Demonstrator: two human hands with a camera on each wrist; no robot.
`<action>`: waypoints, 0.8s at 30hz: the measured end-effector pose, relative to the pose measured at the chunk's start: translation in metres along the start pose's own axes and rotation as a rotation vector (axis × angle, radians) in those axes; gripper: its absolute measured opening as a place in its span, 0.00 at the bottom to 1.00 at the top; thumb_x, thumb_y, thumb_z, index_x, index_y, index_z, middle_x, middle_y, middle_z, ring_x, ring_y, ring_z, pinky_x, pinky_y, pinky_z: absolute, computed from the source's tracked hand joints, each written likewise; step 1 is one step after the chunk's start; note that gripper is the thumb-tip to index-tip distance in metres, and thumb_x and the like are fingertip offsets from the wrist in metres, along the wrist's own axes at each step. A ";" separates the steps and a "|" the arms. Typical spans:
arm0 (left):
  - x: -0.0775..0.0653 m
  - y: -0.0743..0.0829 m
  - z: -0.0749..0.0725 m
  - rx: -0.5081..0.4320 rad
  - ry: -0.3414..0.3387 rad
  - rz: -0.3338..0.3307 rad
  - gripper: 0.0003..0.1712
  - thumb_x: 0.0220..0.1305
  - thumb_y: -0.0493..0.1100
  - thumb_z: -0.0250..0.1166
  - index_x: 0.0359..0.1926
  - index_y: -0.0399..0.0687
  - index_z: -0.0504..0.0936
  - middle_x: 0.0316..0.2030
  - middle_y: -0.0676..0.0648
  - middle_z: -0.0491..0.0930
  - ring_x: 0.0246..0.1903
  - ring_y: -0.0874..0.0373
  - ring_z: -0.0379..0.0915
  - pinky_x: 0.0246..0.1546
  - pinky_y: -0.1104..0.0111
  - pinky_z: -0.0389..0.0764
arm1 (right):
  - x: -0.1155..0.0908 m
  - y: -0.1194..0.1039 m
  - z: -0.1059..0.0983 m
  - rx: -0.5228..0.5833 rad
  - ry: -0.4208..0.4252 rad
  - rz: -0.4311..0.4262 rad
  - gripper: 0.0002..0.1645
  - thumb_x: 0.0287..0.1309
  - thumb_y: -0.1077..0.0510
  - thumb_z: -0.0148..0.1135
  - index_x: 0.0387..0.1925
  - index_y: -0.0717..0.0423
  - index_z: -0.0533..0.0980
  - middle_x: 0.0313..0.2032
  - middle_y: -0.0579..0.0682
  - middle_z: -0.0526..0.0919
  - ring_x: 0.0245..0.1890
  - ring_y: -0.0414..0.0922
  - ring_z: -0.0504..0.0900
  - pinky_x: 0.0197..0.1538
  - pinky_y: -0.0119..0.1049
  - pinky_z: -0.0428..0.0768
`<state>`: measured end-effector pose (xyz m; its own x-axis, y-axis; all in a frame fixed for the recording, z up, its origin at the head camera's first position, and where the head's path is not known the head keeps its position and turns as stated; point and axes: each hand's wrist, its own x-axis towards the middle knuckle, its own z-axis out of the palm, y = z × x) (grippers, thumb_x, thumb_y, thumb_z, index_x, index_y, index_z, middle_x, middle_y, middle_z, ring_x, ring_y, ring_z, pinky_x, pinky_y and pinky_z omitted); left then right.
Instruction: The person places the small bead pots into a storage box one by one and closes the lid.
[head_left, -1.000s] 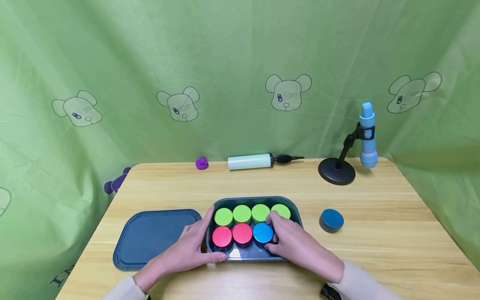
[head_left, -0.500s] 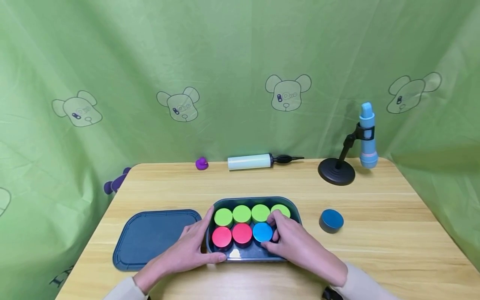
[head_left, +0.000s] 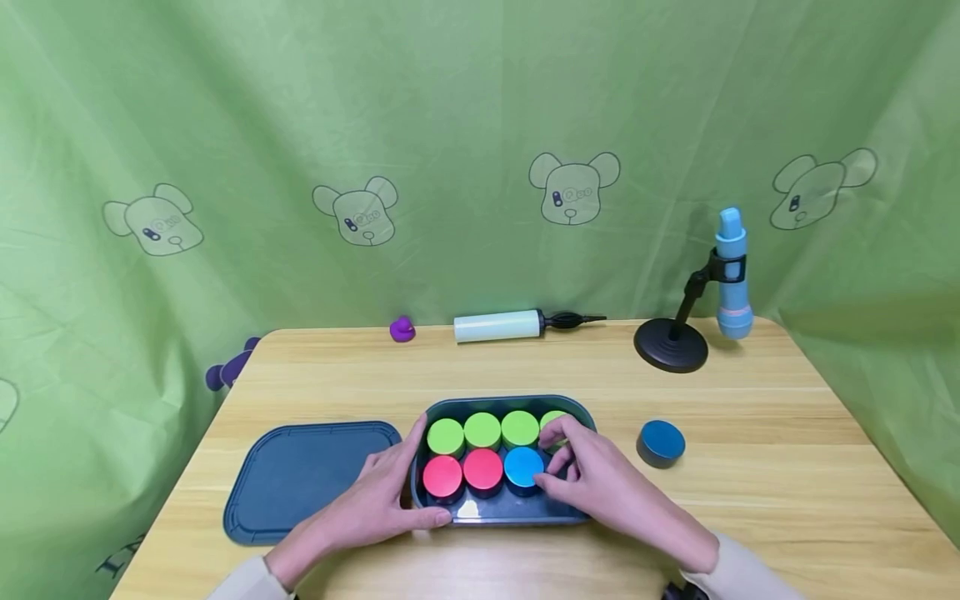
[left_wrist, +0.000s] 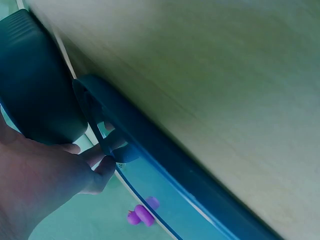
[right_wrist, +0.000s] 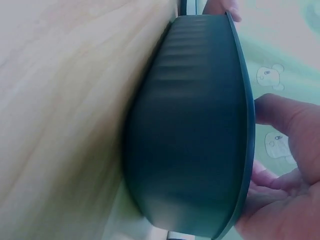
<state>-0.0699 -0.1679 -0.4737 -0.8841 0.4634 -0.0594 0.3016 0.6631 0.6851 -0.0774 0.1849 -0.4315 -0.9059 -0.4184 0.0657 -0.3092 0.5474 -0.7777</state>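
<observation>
A dark blue plastic box (head_left: 495, 512) holds short round pots: several green-topped pots (head_left: 482, 428) at the back, two red-topped ones (head_left: 482, 468) and a blue-topped pot (head_left: 521, 465) in front. My left hand (head_left: 375, 504) grips the box's left end, thumb along the front corner and fingers along the side. My right hand (head_left: 600, 483) is over the right end, thumb tip at the blue top's edge, fingers bent and parted, overlapping the rightmost green top. The right wrist view shows the box's outer wall (right_wrist: 190, 130) beside that hand.
A dark blue lid (head_left: 307, 483) lies left of the box. One dark blue round pot (head_left: 661, 442) stands to the right. Along the back are a purple rubber duck (head_left: 402, 328), a hand pump (head_left: 498, 326) and a light-blue toy microphone (head_left: 732, 287) on a black stand (head_left: 671, 344).
My right hand has drawn slightly right, its fingers coming away from the blue-topped pot, which stays in the front row. My left hand keeps its place on the box.
</observation>
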 end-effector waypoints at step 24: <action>0.001 0.000 0.000 0.011 0.006 0.016 0.74 0.63 0.73 0.75 0.90 0.63 0.34 0.86 0.52 0.50 0.82 0.47 0.52 0.74 0.37 0.54 | -0.033 0.048 -0.044 -0.148 0.414 -0.108 0.14 0.69 0.63 0.75 0.51 0.46 0.84 0.25 0.40 0.70 0.23 0.38 0.70 0.26 0.31 0.69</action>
<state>-0.0706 -0.1682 -0.4738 -0.8812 0.4706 -0.0444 0.3195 0.6623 0.6777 -0.0747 0.2571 -0.4438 -0.8963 -0.1699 0.4096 -0.4190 0.6271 -0.6567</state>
